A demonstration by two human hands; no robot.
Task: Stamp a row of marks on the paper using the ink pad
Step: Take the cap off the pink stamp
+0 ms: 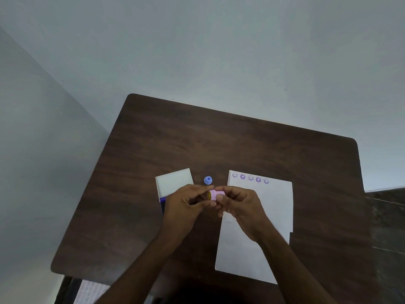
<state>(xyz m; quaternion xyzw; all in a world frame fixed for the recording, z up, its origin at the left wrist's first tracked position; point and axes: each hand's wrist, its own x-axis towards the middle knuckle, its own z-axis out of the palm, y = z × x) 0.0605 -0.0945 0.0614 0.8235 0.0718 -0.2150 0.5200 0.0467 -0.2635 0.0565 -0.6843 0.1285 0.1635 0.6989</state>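
Hands: left hand [186, 207] and right hand [241, 207] meet above the bench [219, 139], each grip pinching one end of a small pink stamp [215, 195] held sideways, its yellowish face turned left. Paper [263, 216] lies under the right hand, five purple marks [250, 178] in a row along its far edge; ink pad [174, 183], lid open, sits left, blue cap [208, 180] between. Step judged: readying the stamp; next calls for inking or pressing beside the last mark.
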